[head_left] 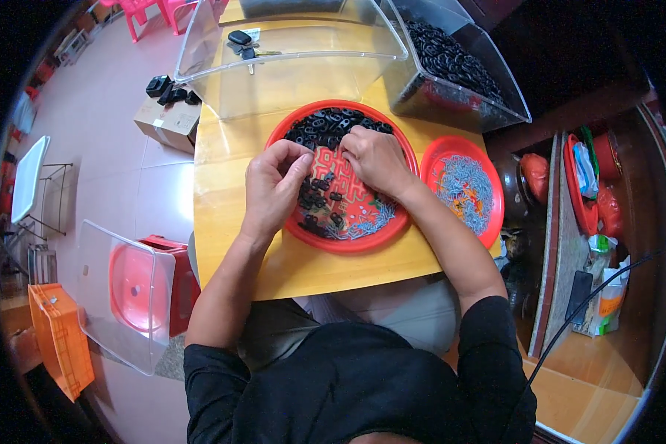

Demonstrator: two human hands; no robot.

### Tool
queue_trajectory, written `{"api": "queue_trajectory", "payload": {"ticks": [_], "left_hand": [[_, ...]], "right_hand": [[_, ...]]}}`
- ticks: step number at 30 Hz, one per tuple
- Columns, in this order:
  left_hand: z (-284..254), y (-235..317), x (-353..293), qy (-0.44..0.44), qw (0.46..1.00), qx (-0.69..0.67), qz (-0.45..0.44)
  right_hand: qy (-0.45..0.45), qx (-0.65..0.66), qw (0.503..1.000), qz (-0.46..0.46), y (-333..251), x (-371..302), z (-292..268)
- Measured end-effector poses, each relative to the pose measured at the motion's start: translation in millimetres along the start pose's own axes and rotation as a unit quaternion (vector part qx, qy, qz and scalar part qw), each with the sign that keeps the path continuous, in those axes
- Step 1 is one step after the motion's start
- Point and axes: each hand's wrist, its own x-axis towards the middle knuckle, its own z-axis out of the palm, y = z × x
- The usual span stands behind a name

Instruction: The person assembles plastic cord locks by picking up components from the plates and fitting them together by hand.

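Note:
A round red tray (354, 246) lies on the yellow table, a pile of small black oval pieces with holes (325, 122) along its far side. Over its left rim is my left hand (274, 181), thumb and forefinger pinched; what they hold, if anything, is too small to name. My right hand (377, 159) reaches over the right part of the tray with its fingertips pressed together near the black pile; their contents are hidden. Between and below the hands lie several loose black pieces (314, 194). Small silvery screw-like parts (374, 223) are scattered along the near side.
Right of the tray sits a red plate (431, 151) of silvery and orange small parts (462, 194). Behind stand a clear plastic bin (303, 70) and another bin (462, 100) full of black pieces. Keys (249, 53) show through the clear plastic. A cardboard box (166, 124) is left of the table (229, 251).

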Motion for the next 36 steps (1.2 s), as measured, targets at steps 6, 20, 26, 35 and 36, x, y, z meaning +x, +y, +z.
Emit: {"api": "queue_trajectory", "payload": {"ticks": [6,20,26,35,36], "left_hand": [[0,-2,1,-0.005,1.000,0.010,-0.003],[1,-4,-4,-0.166,0.978,-0.084,-0.094],[-2,3,-3,-0.171,0.965,-0.149,-0.131],[-6,0,1,-0.086,0.996,-0.031,-0.023],[-6,1,1,-0.086,0.996,-0.031,-0.024]], "right_hand": [[-0.069,-0.029,0.997,0.019,-4,4,-4],[0.032,0.251,0.963,-0.091,-49,1,-50],[0.002,0.345,0.936,-0.069,-49,1,-56],[-0.023,0.149,0.982,-0.112,-15,-4,-19],[-0.048,0.111,0.985,-0.120,-15,-5,-16]]}}
